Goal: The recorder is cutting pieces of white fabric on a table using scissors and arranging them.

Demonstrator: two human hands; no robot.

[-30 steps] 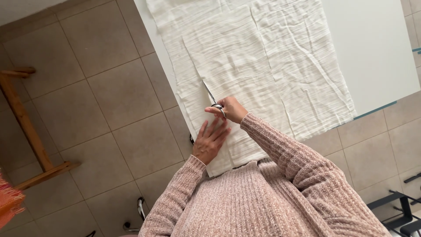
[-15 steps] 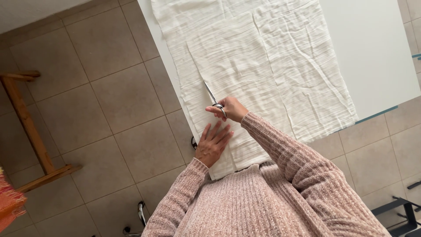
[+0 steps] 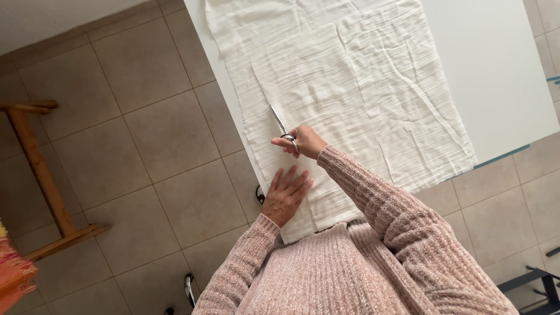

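A wrinkled white cloth [image 3: 350, 87] lies spread over a white table [image 3: 496, 64]. My right hand [image 3: 303, 142] grips metal scissors [image 3: 281, 125], whose blades point away from me into the cloth along a cut line. Just behind the scissors, my left hand [image 3: 286, 195] lies flat with fingers spread, pressing the cloth's near strip against the table edge. Both arms wear a pink knitted sweater.
The table's left edge [image 3: 219, 76] borders a beige tiled floor [image 3: 146, 151]. A wooden frame [image 3: 41, 175] stands at the far left, with a bit of orange fabric [image 3: 11, 274] below it. Dark metal legs [image 3: 536, 280] show at the lower right.
The scissors and my right hand have advanced slightly farther along the cloth. My left hand stays flat on the near strip. The view has shifted a little.
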